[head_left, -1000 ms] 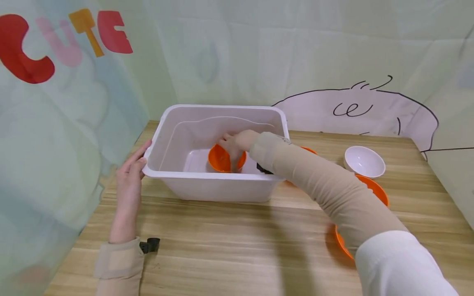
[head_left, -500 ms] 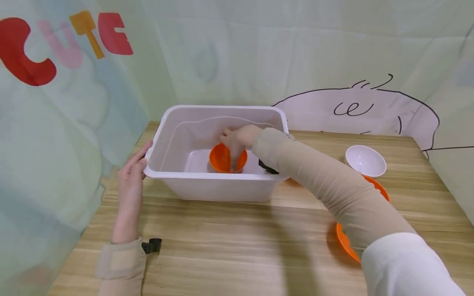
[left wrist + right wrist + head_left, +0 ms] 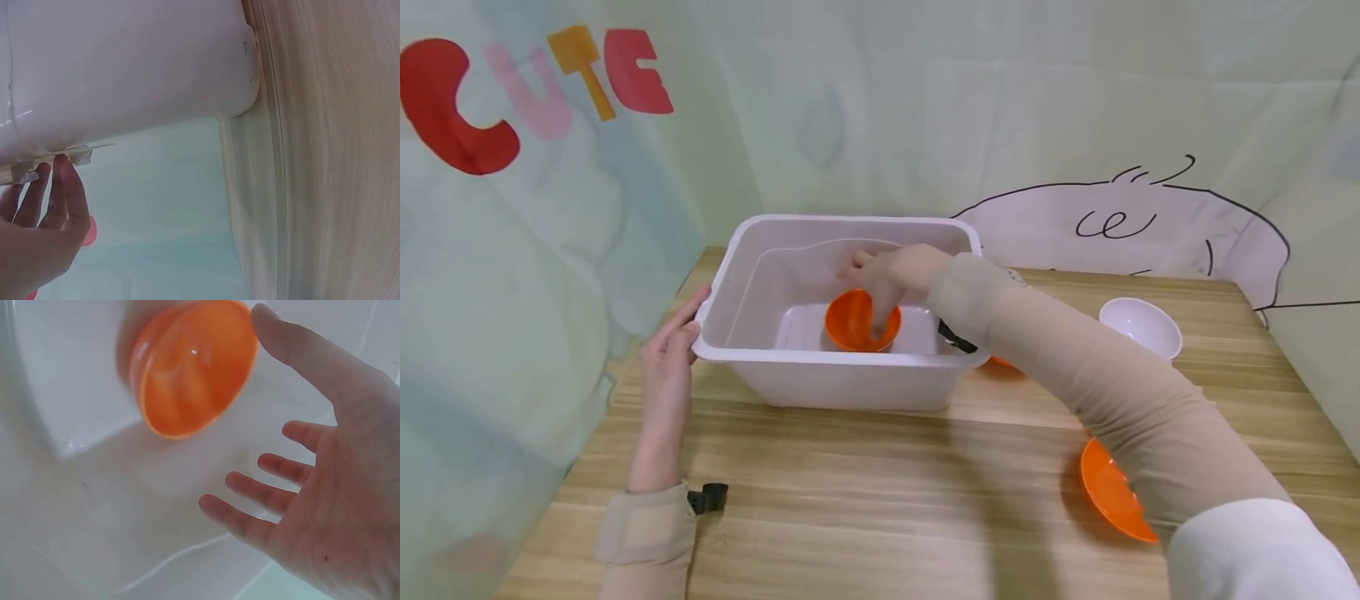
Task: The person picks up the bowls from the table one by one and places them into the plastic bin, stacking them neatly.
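Note:
A white plastic tub (image 3: 842, 377) stands on the wooden table. My left hand (image 3: 666, 367) pinches its left rim, with the thumb on top; in the left wrist view, the left fingers (image 3: 74, 194) reach up under that rim. An orange bowl (image 3: 850, 321) sits on the tub floor, mouth upward. Over it is my right hand (image 3: 895, 279), inside the tub. From the right wrist, the fingers are spread and the palm holds nothing, while the thumb tip lies right at the rim of the orange bowl (image 3: 200, 369).
To the right on the table (image 3: 850, 500) stand a white bowl (image 3: 1138, 325) and an orange bowl (image 3: 1116, 492), partly behind the right forearm. Another orange thing (image 3: 1004, 362) shows beside the tub's right end. Printed cloth walls (image 3: 865, 108) enclose the back and left.
My right hand has drawn slightly up and right off the orange bowl, which stays on the tub floor. The right forearm has shifted right. The left hand keeps its grip.

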`<act>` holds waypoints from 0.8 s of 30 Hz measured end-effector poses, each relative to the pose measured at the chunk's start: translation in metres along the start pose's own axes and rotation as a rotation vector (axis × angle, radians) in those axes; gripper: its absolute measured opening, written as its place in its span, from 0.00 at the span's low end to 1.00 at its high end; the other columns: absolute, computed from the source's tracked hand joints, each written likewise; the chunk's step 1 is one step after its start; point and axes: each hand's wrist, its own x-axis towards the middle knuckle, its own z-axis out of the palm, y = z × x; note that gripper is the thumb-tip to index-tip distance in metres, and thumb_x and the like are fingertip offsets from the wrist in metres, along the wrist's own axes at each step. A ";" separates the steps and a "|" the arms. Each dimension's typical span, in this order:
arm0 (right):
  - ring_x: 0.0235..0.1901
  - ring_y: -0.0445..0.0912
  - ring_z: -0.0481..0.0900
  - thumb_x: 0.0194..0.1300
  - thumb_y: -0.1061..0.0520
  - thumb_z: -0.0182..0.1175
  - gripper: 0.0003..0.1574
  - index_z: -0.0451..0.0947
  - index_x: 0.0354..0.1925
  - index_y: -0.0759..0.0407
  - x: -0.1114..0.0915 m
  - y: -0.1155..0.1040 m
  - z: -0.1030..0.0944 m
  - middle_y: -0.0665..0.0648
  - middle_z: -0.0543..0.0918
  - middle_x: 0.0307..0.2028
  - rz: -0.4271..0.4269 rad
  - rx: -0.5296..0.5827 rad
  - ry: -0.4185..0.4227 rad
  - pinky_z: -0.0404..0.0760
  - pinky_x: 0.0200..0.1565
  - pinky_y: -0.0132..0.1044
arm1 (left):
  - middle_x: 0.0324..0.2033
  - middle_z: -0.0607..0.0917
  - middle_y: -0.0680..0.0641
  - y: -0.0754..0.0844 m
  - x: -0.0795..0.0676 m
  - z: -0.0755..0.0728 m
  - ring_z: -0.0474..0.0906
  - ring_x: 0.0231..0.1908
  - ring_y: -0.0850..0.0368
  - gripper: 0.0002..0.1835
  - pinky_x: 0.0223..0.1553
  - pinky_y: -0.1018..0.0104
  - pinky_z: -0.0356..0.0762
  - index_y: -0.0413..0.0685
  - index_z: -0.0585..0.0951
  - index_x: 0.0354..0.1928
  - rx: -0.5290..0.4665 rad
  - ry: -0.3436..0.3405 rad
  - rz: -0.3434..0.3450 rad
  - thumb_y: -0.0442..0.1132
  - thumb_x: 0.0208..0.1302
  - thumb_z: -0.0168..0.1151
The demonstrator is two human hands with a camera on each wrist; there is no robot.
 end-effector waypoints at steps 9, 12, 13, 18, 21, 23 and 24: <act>0.74 0.48 0.46 0.56 0.42 0.66 0.60 0.41 0.76 0.37 -0.011 -0.003 -0.011 0.51 0.42 0.76 -0.064 0.007 0.027 0.66 0.64 0.45 | 0.65 0.74 0.58 -0.001 0.000 0.001 0.68 0.64 0.63 0.21 0.53 0.74 0.67 0.59 0.76 0.63 -0.004 0.016 -0.010 0.40 0.72 0.45; 0.74 0.49 0.47 0.57 0.41 0.65 0.59 0.42 0.76 0.39 -0.012 -0.005 -0.014 0.53 0.44 0.75 -0.082 -0.022 0.033 0.65 0.66 0.46 | 0.64 0.75 0.58 0.000 0.000 0.002 0.69 0.63 0.63 0.21 0.52 0.76 0.68 0.58 0.76 0.62 -0.011 0.021 -0.006 0.39 0.71 0.45; 0.73 0.49 0.49 0.57 0.41 0.65 0.59 0.42 0.76 0.40 -0.013 -0.005 -0.015 0.53 0.45 0.75 -0.088 -0.034 0.035 0.65 0.66 0.46 | 0.64 0.75 0.58 0.000 0.000 0.002 0.69 0.63 0.63 0.21 0.52 0.76 0.68 0.58 0.77 0.62 -0.018 0.024 -0.006 0.39 0.71 0.45; 0.73 0.49 0.49 0.58 0.40 0.65 0.59 0.41 0.76 0.42 -0.017 -0.008 -0.017 0.55 0.48 0.73 -0.114 -0.071 0.047 0.63 0.68 0.45 | 0.63 0.77 0.57 -0.001 0.000 0.004 0.70 0.61 0.64 0.21 0.49 0.78 0.69 0.54 0.77 0.62 -0.058 0.042 -0.013 0.37 0.71 0.45; 0.74 0.49 0.46 0.60 0.41 0.64 0.59 0.40 0.77 0.43 -0.022 -0.009 -0.018 0.54 0.46 0.74 -0.120 -0.069 0.056 0.58 0.70 0.45 | 0.62 0.77 0.57 0.000 -0.001 0.004 0.71 0.61 0.64 0.21 0.49 0.78 0.69 0.54 0.77 0.62 -0.060 0.046 -0.013 0.37 0.71 0.45; 0.75 0.49 0.45 0.61 0.42 0.63 0.58 0.39 0.77 0.45 -0.025 -0.009 -0.018 0.55 0.46 0.75 -0.130 -0.073 0.065 0.56 0.72 0.45 | 0.62 0.77 0.57 0.000 -0.001 0.004 0.71 0.61 0.64 0.21 0.49 0.78 0.69 0.53 0.77 0.62 -0.063 0.049 -0.013 0.37 0.71 0.45; 0.75 0.49 0.45 0.62 0.42 0.62 0.57 0.39 0.77 0.45 -0.027 -0.009 -0.018 0.54 0.45 0.76 -0.128 -0.077 0.065 0.54 0.72 0.45 | 0.62 0.77 0.57 0.000 -0.001 0.004 0.70 0.61 0.64 0.21 0.49 0.78 0.69 0.54 0.77 0.61 -0.063 0.051 -0.014 0.37 0.71 0.45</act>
